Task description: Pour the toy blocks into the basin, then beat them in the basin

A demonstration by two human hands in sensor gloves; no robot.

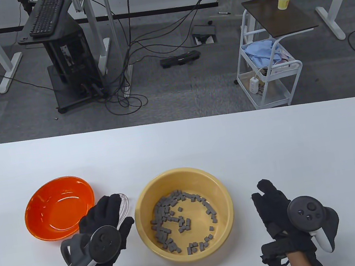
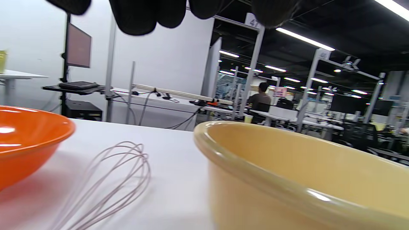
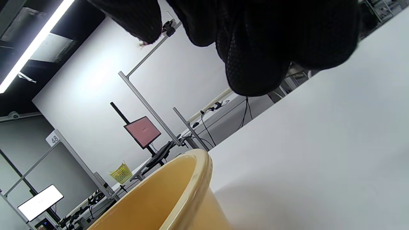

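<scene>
Number "48" on small white sign (image 3: 53,139) fixed to frame post. Number "47" on post sign (image 2: 252,22), partly hidden by glove.

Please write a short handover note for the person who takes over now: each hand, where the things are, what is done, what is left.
Left hand: over the whisk, which lies on the table between the orange bowl and the yellow basin; whether it already grips the whisk cannot be told.
Right hand: open, holds nothing, right of the basin.
Done: the grey toy blocks are in the basin; the orange bowl is empty.
Left: take up the whisk and beat the blocks.
</scene>
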